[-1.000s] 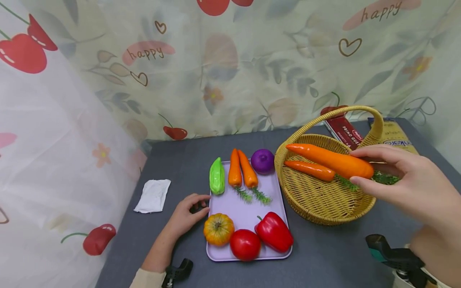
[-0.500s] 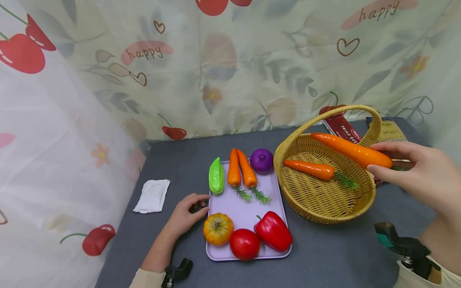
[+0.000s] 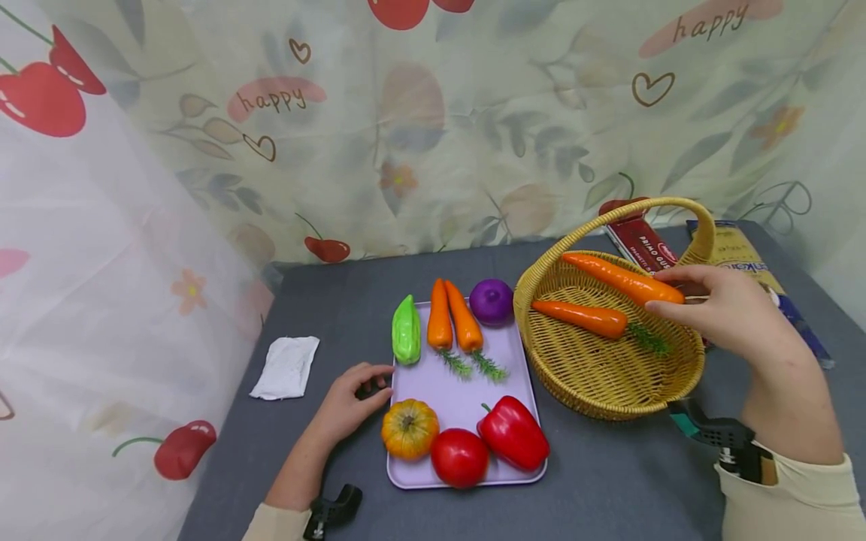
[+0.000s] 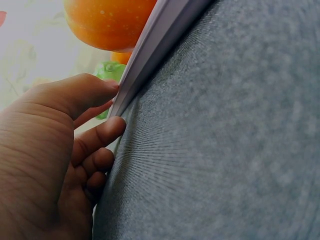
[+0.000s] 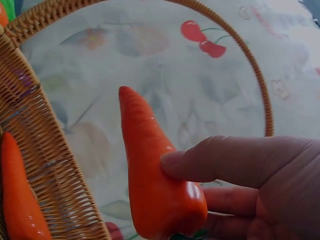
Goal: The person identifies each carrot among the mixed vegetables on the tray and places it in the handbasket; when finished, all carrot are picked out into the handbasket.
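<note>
My right hand [image 3: 731, 308] pinches a large orange carrot [image 3: 619, 278] by its thick end, thumb on one side and fingers on the other. The carrot is above the wicker basket [image 3: 609, 376], its tip pointing left. In the right wrist view this carrot [image 5: 150, 165] stands tip up beside the basket wall [image 5: 55, 145]. A second carrot [image 3: 585, 318] with green leaves lies inside the basket. My left hand [image 3: 348, 402] rests on the table, its loosely bent fingers touching the left edge of the lilac tray [image 3: 460, 402]; the left wrist view shows thumb and fingertips at the rim.
On the tray are two carrots [image 3: 440, 319], a green vegetable [image 3: 406, 330], a purple onion [image 3: 492, 302], a small pumpkin [image 3: 410, 430], a tomato [image 3: 460, 458] and a red bell pepper [image 3: 514, 433]. Packets [image 3: 643, 240] lie behind the basket. A white packet [image 3: 286, 368] lies left.
My right hand with the carrot moved right toward the basket's far side, then back left and lower over the basket. My left hand has stayed at the tray's edge.
</note>
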Demonstrator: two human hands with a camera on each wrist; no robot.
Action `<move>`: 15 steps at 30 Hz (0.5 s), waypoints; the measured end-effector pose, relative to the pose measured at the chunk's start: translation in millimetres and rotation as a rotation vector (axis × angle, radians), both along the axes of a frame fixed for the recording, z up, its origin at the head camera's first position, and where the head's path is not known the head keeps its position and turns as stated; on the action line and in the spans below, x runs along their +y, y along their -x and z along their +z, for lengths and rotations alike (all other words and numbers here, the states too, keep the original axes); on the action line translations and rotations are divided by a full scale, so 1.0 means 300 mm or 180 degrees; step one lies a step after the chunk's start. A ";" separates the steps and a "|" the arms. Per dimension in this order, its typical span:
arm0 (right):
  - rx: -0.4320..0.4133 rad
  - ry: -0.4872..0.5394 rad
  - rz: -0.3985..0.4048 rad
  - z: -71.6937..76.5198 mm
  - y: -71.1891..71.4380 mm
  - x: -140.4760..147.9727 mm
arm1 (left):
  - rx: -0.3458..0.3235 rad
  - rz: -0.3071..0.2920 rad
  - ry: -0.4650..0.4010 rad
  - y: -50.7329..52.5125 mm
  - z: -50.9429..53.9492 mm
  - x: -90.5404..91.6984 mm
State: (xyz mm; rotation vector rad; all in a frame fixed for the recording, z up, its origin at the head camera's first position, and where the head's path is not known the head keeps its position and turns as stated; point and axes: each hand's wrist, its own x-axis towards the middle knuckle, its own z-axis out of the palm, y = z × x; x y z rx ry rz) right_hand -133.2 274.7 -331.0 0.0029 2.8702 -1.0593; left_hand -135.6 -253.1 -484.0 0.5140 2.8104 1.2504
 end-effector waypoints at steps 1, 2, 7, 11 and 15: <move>-0.0019 0.0016 0.0036 -0.005 0.008 -0.003 | -0.0006 0.0005 -0.0004 0.000 0.001 0.000; -0.0015 0.0020 0.0068 -0.009 0.015 -0.006 | -0.0002 0.0001 -0.0009 0.000 0.002 0.000; 0.0060 0.0009 0.0068 -0.044 0.051 -0.015 | 0.0028 -0.0016 -0.0003 0.002 0.000 0.000; 0.0159 -0.0022 -0.0005 -0.078 0.073 -0.016 | 0.0021 -0.0003 0.0009 0.003 -0.003 -0.001; 0.0195 0.0035 0.0003 -0.107 0.088 -0.016 | 0.0012 -0.0001 0.0006 0.002 -0.004 -0.002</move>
